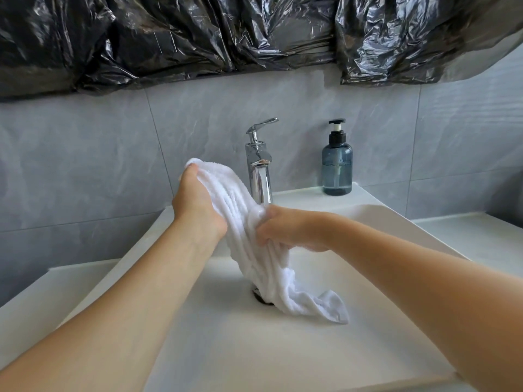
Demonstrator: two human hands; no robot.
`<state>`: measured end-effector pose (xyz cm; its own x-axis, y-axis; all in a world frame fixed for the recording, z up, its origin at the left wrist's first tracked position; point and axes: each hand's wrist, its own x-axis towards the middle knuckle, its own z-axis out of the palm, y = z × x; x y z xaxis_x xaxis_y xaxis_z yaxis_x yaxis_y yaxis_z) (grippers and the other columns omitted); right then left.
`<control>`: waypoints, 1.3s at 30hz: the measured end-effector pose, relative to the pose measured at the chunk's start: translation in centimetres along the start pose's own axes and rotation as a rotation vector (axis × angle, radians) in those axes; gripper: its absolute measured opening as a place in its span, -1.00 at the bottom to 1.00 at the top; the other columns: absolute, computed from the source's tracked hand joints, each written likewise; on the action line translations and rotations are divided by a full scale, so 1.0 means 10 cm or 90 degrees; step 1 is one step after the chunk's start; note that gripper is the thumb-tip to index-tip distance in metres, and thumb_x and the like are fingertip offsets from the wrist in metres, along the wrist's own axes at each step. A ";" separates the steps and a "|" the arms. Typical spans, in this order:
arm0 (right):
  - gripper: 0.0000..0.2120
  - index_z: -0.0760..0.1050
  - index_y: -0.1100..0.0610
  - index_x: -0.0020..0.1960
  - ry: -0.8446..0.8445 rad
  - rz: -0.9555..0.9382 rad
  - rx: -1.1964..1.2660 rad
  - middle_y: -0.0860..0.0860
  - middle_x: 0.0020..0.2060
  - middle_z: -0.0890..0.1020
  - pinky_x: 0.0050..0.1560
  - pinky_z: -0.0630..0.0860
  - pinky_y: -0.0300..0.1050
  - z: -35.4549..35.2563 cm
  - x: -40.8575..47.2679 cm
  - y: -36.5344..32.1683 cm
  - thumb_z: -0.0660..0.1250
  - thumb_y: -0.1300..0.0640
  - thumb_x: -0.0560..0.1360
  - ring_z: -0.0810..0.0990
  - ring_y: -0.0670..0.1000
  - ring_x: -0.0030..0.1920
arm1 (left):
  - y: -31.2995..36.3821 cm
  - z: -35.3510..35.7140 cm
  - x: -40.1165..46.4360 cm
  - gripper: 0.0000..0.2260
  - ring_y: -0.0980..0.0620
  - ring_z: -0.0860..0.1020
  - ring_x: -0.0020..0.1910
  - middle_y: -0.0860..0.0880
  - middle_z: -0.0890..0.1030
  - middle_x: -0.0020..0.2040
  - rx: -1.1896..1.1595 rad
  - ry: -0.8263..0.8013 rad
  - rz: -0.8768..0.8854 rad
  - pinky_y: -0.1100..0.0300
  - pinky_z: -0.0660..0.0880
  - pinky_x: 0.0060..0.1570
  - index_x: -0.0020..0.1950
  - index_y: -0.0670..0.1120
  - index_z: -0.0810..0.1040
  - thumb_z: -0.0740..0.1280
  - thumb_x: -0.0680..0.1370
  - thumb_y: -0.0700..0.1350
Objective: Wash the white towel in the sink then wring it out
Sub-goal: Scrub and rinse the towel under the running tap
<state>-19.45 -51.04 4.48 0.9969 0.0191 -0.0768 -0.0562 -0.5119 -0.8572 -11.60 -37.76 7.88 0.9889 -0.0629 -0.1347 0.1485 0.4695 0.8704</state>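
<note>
From the head camera, looking down over the sink (376, 222): the white towel (249, 236) is up off the basin, bunched lengthwise into one thick rope of folds, and both hands are on it. The left hand (198, 205) grips the top end, fingers curled round the cloth, raised just left of the faucet (259, 165). The right hand (285, 230) clutches the middle of the rope, fingers wrapped tight, directly in front of the spout's base. Below that hand the towel hangs down and its loose tail lies on the basin floor, draped over part of the drain (259, 297) and trailing off to the right.

Room to move: the towel's upper part sits close against the faucet column, so that side is tight. Open basin floor spreads wide in front of the tail and to both sides of it. The back rim runs behind the faucet, and the soap bottle (336, 162) stands on its right end, well apart from the hands. Black plastic sheeting (254, 35) hangs high on the tiled wall (85, 165), well above the hands.

Count: one towel, two hands, one faucet, one drain, one pump bottle.
</note>
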 end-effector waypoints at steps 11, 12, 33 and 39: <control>-0.87 0.42 0.13 0.11 0.035 0.042 -0.219 0.07 -0.01 0.60 0.02 0.61 -0.07 -0.14 -0.01 0.02 0.18 0.17 0.58 0.62 0.02 -0.14 | -0.06 0.02 -0.11 -0.55 -0.04 0.65 0.04 -0.01 0.66 0.13 -0.034 -0.013 0.000 0.07 0.56 -0.02 0.28 0.04 0.55 0.42 0.46 0.21; -0.85 0.42 0.14 0.07 0.042 0.047 -0.267 0.07 -0.06 0.62 -0.01 0.60 -0.08 -0.16 -0.02 0.02 0.13 0.24 0.56 0.62 0.00 -0.19 | -0.07 0.02 -0.11 -0.54 -0.04 0.64 0.05 -0.01 0.65 0.13 -0.033 -0.011 -0.002 0.07 0.56 0.01 0.28 0.04 0.53 0.41 0.47 0.22; -0.85 0.48 0.18 -0.10 0.077 0.016 -0.230 0.09 -0.18 0.58 -0.18 0.45 -0.11 -0.18 0.01 0.11 0.42 0.21 0.38 0.52 0.04 -0.18 | -0.13 0.08 -0.26 -0.60 -0.04 0.71 -0.07 -0.09 0.73 -0.02 0.066 -0.188 -0.019 0.12 0.58 -0.13 0.22 -0.08 0.60 0.36 0.54 0.18; -0.81 0.43 0.16 -0.07 0.179 0.105 -0.196 0.04 -0.22 0.43 -0.23 0.35 -0.17 -0.21 -0.05 -0.03 0.24 0.39 0.39 0.36 0.01 -0.27 | -0.17 0.07 -0.25 -0.71 -0.01 0.69 -0.33 -0.06 0.71 -0.23 0.194 -0.247 -0.029 0.20 0.56 -0.25 -0.11 -0.07 0.65 0.31 0.58 0.12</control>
<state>-19.80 -52.67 5.81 0.9551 -0.2956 -0.0217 -0.2381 -0.7214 -0.6503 -14.33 -39.04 7.05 0.9030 -0.4277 -0.0398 0.1297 0.1831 0.9745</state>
